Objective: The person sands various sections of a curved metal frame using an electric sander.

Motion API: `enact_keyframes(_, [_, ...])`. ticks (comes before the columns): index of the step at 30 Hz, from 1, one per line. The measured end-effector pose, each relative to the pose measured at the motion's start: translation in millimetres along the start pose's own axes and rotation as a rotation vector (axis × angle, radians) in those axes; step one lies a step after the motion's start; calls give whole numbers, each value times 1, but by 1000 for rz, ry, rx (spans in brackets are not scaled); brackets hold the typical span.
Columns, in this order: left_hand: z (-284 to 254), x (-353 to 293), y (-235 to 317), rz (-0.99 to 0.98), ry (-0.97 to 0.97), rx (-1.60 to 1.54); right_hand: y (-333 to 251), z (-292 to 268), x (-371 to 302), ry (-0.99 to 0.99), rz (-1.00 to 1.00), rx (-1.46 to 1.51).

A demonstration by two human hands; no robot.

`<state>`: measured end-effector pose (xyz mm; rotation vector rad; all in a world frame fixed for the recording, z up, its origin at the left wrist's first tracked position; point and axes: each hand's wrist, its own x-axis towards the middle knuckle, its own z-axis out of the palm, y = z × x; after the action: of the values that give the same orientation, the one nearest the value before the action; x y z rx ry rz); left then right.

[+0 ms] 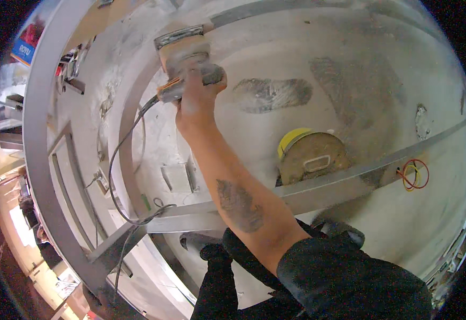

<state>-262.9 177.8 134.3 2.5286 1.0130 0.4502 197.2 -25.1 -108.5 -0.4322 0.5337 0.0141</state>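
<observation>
My right hand (195, 96), blurred a little, is closed around the handle of a corded power sander (185, 56) with a dark and orange body. The sander's wide head lies against a dusty, pale surface at the upper left of centre. From the tool a dark power cord (121, 144) hangs down in a loop to a grey beam. My bare forearm reaches up from the lower right, with a dark sleeve near the elbow. My left hand does not show.
A grey beam (334, 186) crosses in front of my legs and shoes. Beyond it sits a round brown thing (315, 154) with a yellow edge and a handle-like loop. Red and yellow wires (415, 175) stick out at the right. A curved frame (38, 117) runs down the left.
</observation>
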Motion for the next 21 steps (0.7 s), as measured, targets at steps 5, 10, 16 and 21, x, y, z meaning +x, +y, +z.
enact_keyframes(5, [8,-2,25,-24,61,106,-18,4,0,-38,92,139])
enact_keyframes(10, [7,0,33,-31,23,56,-20,1,9,108,-56,20])
enact_keyframes(16, [-6,-1,17,-58,3,46,-16,9,-1,126,53,63])
enact_keyframes(21, [-3,0,29,-117,-48,71,-12,-4,17,47,28,109])
